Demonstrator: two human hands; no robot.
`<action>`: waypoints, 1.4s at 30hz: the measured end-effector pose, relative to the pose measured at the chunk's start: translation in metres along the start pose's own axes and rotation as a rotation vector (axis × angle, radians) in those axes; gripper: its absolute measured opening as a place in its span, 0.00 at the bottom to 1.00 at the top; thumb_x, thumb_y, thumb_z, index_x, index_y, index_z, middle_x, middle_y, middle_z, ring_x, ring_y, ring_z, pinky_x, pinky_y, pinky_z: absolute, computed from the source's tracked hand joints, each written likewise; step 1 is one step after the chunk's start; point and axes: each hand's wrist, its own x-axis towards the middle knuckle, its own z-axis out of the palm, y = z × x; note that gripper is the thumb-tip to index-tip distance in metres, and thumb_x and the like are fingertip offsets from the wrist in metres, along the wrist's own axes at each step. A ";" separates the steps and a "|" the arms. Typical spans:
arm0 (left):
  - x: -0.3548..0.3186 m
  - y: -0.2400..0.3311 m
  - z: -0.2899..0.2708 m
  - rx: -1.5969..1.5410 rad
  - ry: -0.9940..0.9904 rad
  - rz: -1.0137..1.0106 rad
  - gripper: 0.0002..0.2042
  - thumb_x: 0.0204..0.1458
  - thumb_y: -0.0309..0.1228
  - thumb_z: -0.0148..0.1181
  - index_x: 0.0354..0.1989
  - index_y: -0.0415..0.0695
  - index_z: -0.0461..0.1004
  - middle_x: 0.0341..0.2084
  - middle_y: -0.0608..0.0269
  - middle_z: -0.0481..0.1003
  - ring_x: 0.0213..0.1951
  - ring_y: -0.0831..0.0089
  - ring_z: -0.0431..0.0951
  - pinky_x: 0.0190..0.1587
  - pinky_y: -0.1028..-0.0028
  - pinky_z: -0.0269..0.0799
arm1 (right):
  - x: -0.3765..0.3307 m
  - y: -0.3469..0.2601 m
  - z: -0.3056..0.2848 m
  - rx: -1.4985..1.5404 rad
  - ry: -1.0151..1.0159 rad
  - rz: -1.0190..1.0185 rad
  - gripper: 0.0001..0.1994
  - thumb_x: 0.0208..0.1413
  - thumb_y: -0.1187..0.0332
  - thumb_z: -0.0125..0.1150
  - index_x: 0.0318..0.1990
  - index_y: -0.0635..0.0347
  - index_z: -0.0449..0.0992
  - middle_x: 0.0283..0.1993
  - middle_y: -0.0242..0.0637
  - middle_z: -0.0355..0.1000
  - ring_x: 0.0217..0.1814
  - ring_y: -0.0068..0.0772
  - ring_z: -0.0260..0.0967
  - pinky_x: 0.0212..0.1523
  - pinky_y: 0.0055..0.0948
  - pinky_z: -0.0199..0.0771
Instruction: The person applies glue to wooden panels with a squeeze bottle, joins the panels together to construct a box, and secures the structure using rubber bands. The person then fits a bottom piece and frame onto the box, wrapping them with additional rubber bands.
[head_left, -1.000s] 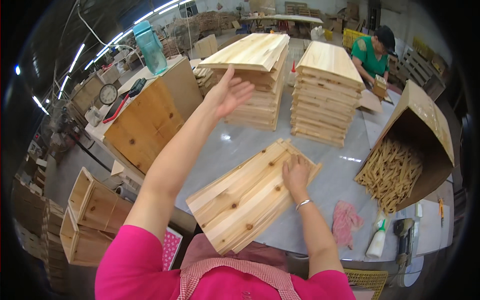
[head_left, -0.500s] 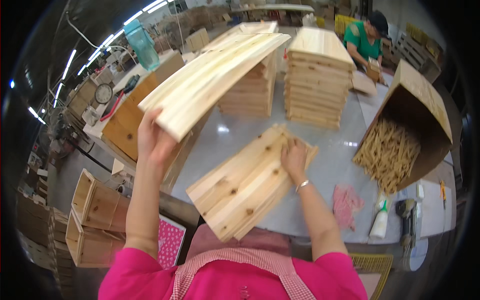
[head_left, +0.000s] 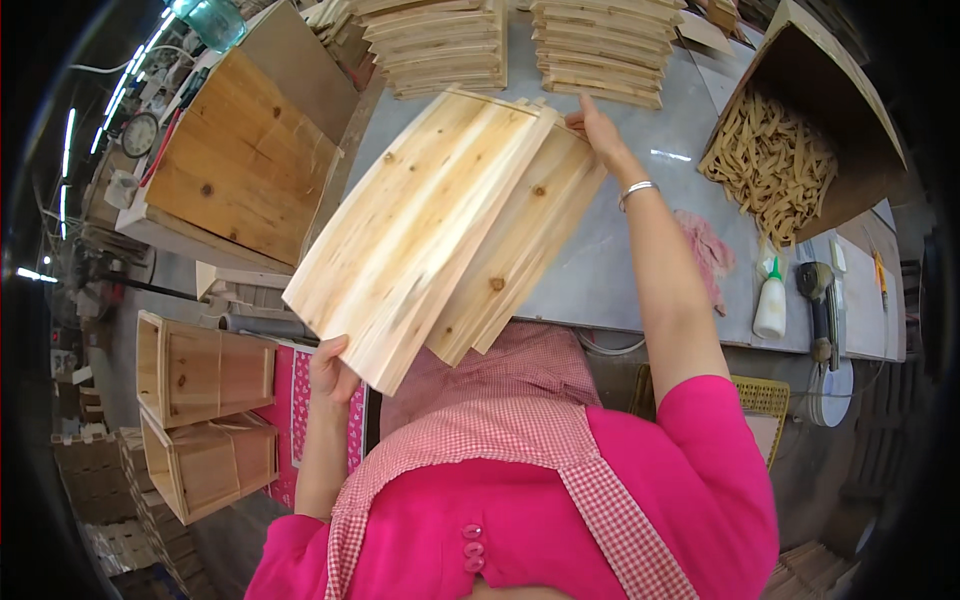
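Observation:
A pale, knotty wooden panel [head_left: 410,215], tapered and with a strip across its far end, is tilted over other panels in front of me. My left hand [head_left: 332,372] grips its near left corner, fingers mostly hidden beneath. Under it, partly covered, more wooden panels [head_left: 530,220] lie stacked and slightly fanned, their near ends jutting past the table edge. My right hand [head_left: 598,132] holds the far right end of these lower panels, thumb and fingers around their edge. Whether it also touches the upper panel, I cannot tell.
Two tall stacks of panels [head_left: 605,45] stand at the back of the grey table [head_left: 640,270]. On the right are a tipped carton [head_left: 850,120] of wooden strips, a pink cloth [head_left: 705,255], a glue bottle [head_left: 771,300] and a black power tool [head_left: 818,310]. Wooden boxes [head_left: 215,365] sit at lower left.
The panel in my left hand has come down from the upper left to rest over the lower panels. My right hand has shifted to their far end. The view has tilted downward.

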 end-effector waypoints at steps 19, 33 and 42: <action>0.014 -0.025 0.019 0.347 0.122 -0.108 0.28 0.59 0.27 0.61 0.65 0.31 0.58 0.59 0.48 0.70 0.59 0.60 0.75 0.61 0.61 0.73 | -0.046 -0.026 0.020 -0.557 -0.010 -0.099 0.29 0.48 0.39 0.66 0.26 0.63 0.79 0.27 0.47 0.77 0.32 0.44 0.76 0.38 0.38 0.77; 0.021 0.054 0.027 1.413 0.355 -0.205 0.22 0.62 0.47 0.58 0.47 0.36 0.76 0.32 0.52 0.81 0.32 0.66 0.83 0.32 0.66 0.77 | -0.061 -0.014 0.043 -0.532 0.227 -0.363 0.22 0.48 0.53 0.72 0.30 0.66 0.72 0.39 0.51 0.71 0.44 0.55 0.68 0.47 0.46 0.69; 0.228 0.135 0.221 1.886 -0.187 1.102 0.26 0.58 0.38 0.63 0.61 0.37 0.68 0.62 0.44 0.67 0.62 0.51 0.70 0.62 0.62 0.67 | -0.069 -0.010 0.041 -0.469 0.314 -0.464 0.21 0.45 0.58 0.75 0.30 0.66 0.71 0.34 0.45 0.67 0.40 0.50 0.65 0.43 0.45 0.67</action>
